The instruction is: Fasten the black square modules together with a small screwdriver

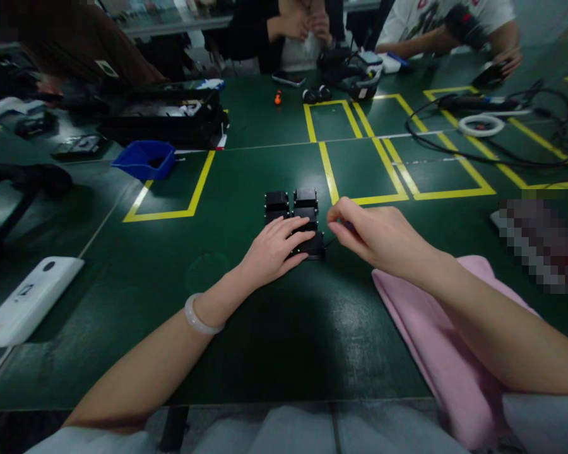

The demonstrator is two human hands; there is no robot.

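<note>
Several small black box-shaped parts with shiny bits along their sides stand in two columns on the green table. My left hand lies over the nearer ones, fingers stretched out and touching their tops, and partly hides them. The nearest black block on the right shows beside its fingertips. Just right of that block, my right hand is closed in a pinch. A thin dark wire runs from the block towards the pinched fingers; the fingers hide its end.
A pink cloth lies under my right forearm. A white device is at left, a blue bin and black trays behind it. Yellow tape outlines and black cables lie at back right. Several people sit opposite.
</note>
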